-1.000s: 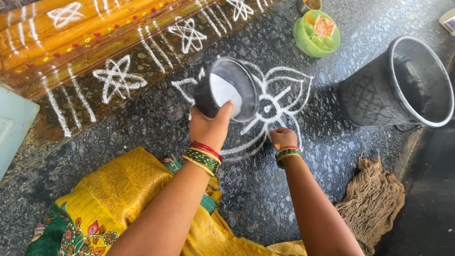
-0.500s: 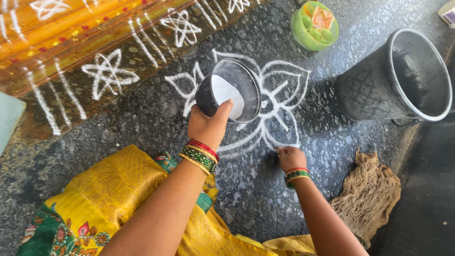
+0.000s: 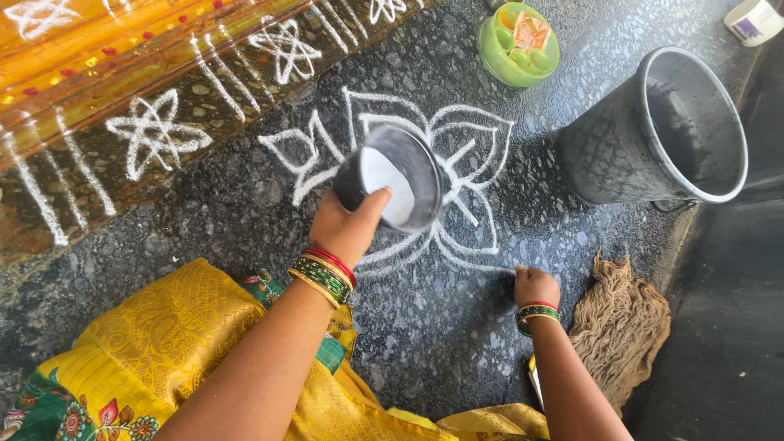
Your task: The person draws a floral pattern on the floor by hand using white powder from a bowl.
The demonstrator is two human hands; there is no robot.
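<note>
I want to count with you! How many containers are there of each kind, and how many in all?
Dark bowl of white powder, held in the left hand: 1
Grey bucket standing on the floor: 1
Green round box with small compartments: 1
White tub at the top right corner, partly cut off: 1
Total: 4

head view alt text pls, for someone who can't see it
A person's left hand holds a dark bowl of white powder while the right hand touches the stone floor, drawing a white flower pattern. A grey bucket stands nearby.
</note>
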